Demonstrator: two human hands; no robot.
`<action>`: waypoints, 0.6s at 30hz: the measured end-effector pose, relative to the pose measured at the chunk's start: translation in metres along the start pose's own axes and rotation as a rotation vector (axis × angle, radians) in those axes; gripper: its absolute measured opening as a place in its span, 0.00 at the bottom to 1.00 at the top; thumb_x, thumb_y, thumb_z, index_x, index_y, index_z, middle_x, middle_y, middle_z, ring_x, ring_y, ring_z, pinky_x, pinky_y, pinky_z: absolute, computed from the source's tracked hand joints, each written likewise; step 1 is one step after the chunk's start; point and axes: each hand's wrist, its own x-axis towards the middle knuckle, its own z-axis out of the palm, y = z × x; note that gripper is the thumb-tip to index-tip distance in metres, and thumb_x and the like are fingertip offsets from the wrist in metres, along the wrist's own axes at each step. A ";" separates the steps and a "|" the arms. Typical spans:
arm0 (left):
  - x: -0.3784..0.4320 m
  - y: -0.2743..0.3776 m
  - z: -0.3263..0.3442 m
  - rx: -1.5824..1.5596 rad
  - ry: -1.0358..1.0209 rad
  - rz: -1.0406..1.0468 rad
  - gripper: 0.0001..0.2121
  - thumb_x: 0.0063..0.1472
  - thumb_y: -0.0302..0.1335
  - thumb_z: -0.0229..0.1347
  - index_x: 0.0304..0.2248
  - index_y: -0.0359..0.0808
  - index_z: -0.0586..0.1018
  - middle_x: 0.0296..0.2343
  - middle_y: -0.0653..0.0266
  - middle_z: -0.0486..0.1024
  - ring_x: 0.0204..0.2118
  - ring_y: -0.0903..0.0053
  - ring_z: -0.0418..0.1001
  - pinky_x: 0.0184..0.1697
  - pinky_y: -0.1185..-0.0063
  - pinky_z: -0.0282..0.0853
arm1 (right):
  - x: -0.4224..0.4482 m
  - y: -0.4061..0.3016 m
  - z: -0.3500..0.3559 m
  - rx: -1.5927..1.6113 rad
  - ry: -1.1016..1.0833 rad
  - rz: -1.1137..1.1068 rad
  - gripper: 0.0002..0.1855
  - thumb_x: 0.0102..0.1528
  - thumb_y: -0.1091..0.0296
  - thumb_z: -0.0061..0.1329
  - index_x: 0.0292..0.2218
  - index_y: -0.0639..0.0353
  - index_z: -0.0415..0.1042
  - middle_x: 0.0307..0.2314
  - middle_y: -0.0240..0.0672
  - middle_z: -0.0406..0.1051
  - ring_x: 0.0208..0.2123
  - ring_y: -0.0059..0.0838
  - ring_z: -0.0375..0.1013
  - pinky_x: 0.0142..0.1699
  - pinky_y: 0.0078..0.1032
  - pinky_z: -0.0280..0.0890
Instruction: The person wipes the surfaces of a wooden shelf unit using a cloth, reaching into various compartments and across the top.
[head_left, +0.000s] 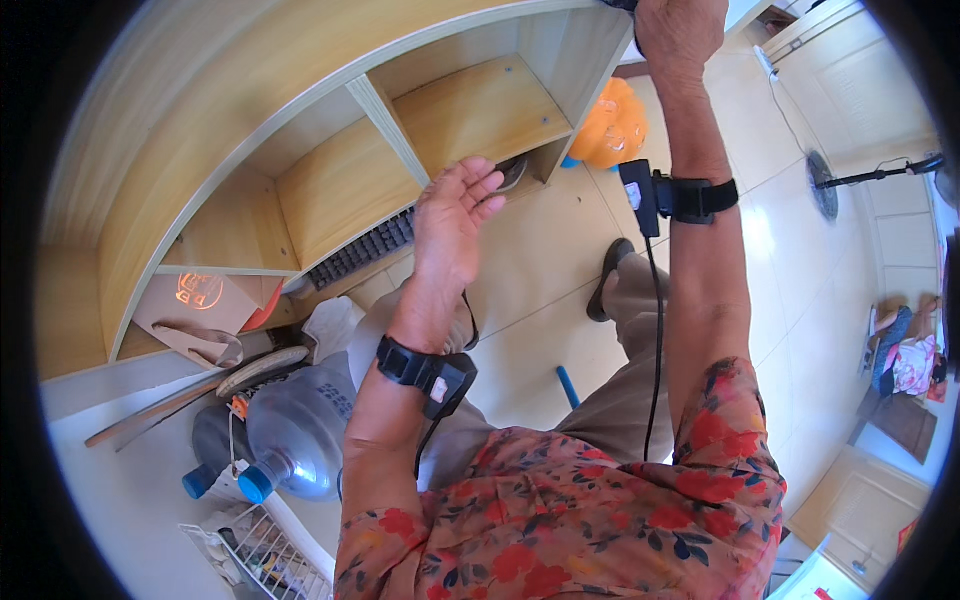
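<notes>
My left hand is in front of the wooden shelf unit, fingers spread and slightly curled, holding nothing. Behind its fingertips, a dark shoe shows partly under the lower shelf board. At the top edge of the view my right hand is closed around a dark object, beside the unit's right end. Most of that object is cut off by the frame or hidden by the hand, so its kind is unclear. The open compartment between my hands has a bare wooden floor.
An orange pumpkin-shaped object stands on the tiled floor past the unit. Large water bottles, a paper bag and a white wire rack are on the left. A black round-based stand is at right. A blue rod shows between my legs.
</notes>
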 end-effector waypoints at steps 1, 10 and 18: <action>-0.002 0.005 -0.002 -0.040 -0.002 0.010 0.15 0.61 0.36 0.43 0.39 0.33 0.70 0.38 0.60 0.71 0.40 0.73 0.69 0.41 0.75 0.65 | -0.013 0.006 0.005 -0.023 0.004 0.001 0.09 0.49 0.70 0.44 0.31 0.67 0.64 0.28 0.49 0.63 0.32 0.48 0.63 0.37 0.38 0.59; -0.003 0.022 -0.020 -0.062 0.017 0.001 0.15 0.61 0.35 0.43 0.41 0.32 0.70 0.41 0.57 0.69 0.43 0.73 0.68 0.44 0.75 0.64 | -0.048 0.018 0.014 0.654 0.041 0.362 0.16 0.57 0.73 0.36 0.46 0.66 0.63 0.35 0.36 0.68 0.36 0.24 0.65 0.43 0.19 0.60; -0.001 0.025 -0.009 -0.029 -0.026 -0.007 0.16 0.62 0.34 0.41 0.43 0.30 0.67 0.44 0.53 0.66 0.45 0.71 0.67 0.46 0.75 0.64 | -0.121 0.030 0.025 0.309 0.033 0.361 0.13 0.54 0.70 0.40 0.40 0.66 0.66 0.31 0.40 0.69 0.32 0.30 0.68 0.39 0.21 0.62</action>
